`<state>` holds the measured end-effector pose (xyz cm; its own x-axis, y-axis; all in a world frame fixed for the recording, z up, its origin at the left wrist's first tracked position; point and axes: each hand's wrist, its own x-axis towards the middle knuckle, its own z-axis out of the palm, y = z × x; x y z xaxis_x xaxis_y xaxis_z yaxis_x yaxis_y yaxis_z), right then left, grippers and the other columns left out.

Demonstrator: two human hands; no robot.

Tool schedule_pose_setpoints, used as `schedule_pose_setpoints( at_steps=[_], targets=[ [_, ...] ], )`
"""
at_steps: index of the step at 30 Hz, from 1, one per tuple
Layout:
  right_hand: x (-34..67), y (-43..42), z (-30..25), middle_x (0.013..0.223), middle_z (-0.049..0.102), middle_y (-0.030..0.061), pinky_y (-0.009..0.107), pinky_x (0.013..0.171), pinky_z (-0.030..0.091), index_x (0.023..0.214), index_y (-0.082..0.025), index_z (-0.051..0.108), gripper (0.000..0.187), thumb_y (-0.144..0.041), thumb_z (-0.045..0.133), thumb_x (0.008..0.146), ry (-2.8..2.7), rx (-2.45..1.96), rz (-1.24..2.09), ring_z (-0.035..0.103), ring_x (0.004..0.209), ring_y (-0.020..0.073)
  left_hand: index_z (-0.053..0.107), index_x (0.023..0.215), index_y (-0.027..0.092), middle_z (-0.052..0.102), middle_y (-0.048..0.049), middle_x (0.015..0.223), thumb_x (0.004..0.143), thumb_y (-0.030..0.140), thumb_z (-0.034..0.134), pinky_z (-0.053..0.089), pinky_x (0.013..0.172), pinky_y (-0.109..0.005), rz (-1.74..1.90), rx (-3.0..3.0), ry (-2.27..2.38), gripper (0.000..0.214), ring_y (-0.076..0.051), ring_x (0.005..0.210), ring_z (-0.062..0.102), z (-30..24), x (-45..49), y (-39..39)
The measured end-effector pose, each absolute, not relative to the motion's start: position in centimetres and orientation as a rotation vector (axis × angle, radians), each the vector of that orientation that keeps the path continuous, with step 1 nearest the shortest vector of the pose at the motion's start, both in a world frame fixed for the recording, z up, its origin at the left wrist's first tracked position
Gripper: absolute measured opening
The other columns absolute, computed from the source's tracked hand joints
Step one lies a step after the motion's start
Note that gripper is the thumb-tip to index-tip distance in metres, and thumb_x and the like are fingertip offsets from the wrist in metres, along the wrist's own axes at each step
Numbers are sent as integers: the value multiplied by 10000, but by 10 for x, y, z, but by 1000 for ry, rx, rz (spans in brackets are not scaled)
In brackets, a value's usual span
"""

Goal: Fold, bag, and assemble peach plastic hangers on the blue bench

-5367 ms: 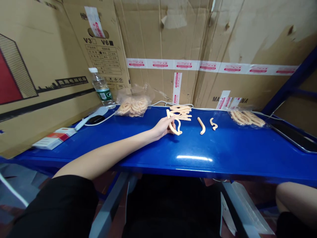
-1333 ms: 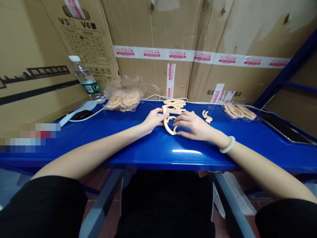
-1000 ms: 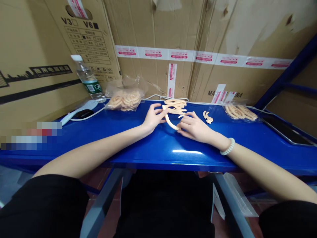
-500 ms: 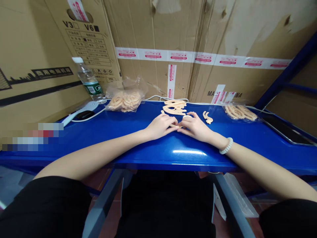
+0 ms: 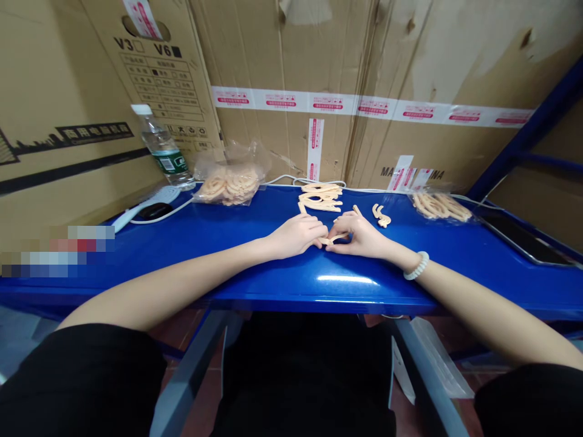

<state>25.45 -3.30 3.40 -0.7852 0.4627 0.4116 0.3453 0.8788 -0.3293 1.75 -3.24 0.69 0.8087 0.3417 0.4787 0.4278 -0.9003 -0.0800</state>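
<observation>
My left hand (image 5: 298, 235) and my right hand (image 5: 359, 237) meet fingertip to fingertip on the blue table (image 5: 273, 273). Both are closed on a peach curved plastic piece (image 5: 328, 240) that lies between them, mostly hidden under the fingers. Just behind the hands lies a small pile of the same peach pieces (image 5: 320, 197). Two loose hooked pieces (image 5: 381, 215) rest right of my right hand, which wears a pale bead bracelet (image 5: 416, 266).
A clear bag of peach parts (image 5: 230, 180) and a water bottle (image 5: 163, 150) stand at the back left, with a white cabled device (image 5: 146, 205). Another bag of parts (image 5: 439, 205) lies back right, a dark tray (image 5: 528, 237) beyond it. Cardboard boxes (image 5: 364, 85) wall the back.
My right hand came in from off view and joined the left on the curved piece. Both hands drew it nearer and folded over it, so it is now mostly hidden.
</observation>
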Motion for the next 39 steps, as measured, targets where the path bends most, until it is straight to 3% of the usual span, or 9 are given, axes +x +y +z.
schedule_pose_setpoints(
  at_steps=[5, 9, 11, 15, 18, 21, 30, 34, 39],
  targets=[
    [253, -32, 33, 799, 730, 45, 313, 718, 451, 846, -180, 756, 288, -466, 771, 865, -2504, -608, 580, 616, 736, 179, 635, 902, 176, 678, -48, 872, 1045, 216, 496, 456, 850, -313, -745, -2788, -575, 204, -196, 862, 611, 4, 18, -31],
    [256, -30, 33, 738, 673, 28, 290, 618, 400, 883, -155, 743, 401, -552, 691, 912, -2396, -717, 762, 539, 651, 153, 620, 871, 181, 678, -62, 868, 1058, 220, 442, 464, 860, -331, -813, -2730, -519, 261, -204, 868, 610, 7, 16, -31],
    [260, -28, 35, 725, 652, 23, 311, 661, 410, 907, -156, 743, 405, -549, 650, 943, -2402, -756, 661, 526, 656, 160, 617, 876, 183, 679, -72, 869, 1068, 234, 411, 473, 855, -338, -850, -2723, -517, 286, -207, 868, 612, 10, 15, -32],
    [268, -20, 36, 891, 690, 74, 464, 937, 401, 955, -185, 753, 257, -415, 641, 972, -2582, -719, 121, 584, 901, 247, 639, 949, 184, 700, -77, 902, 1060, 261, 463, 496, 880, -343, -895, -2842, -539, 222, -207, 886, 635, 11, 14, -30],
    [270, -14, 30, 1085, 683, 131, 494, 961, 404, 1007, -185, 737, 208, -333, 591, 995, -2640, -727, 18, 574, 1059, 295, 650, 1076, 192, 721, -70, 951, 1038, 217, 493, 499, 928, -354, -905, -2909, -576, 164, -203, 914, 648, 10, 13, -26],
    [270, -11, 24, 1139, 661, 151, 501, 968, 432, 1020, -173, 726, 204, -307, 573, 1001, -2645, -758, 27, 580, 1098, 305, 649, 1143, 201, 737, -73, 1021, 1033, 181, 476, 489, 978, -368, -881, -2965, -576, 206, -203, 969, 658, 9, 13, -23],
    [298, -4, 67, 1071, 707, 137, 433, 879, 512, 1123, -156, 739, 278, -354, 648, 950, -2600, -881, 65, 649, 973, 284, 663, 1020, 191, 718, -103, 1209, 1055, 304, 485, 461, 1044, -399, -779, -2998, -546, 214, -233, 1132, 637, 14, 12, -30],
    [311, -3, 79, 956, 724, 102, 359, 734, 494, 1064, -151, 758, 260, -335, 706, 888, -2641, -1041, 72, 642, 772, 223, 667, 1002, 190, 723, -89, 1174, 1053, 347, 517, 489, 980, -356, -813, -2962, -620, 223, -225, 1100, 639, 11, 11, -29],
    [296, -14, 70, 976, 718, 84, 321, 717, 479, 1034, -166, 780, 225, -294, 758, 849, -2775, -1039, 148, 646, 757, 193, 655, 981, 184, 720, -80, 1063, 1026, 382, 567, 494, 915, -339, -842, -2949, -688, 221, -225, 1027, 628, 8, 11, -27]
  ],
)
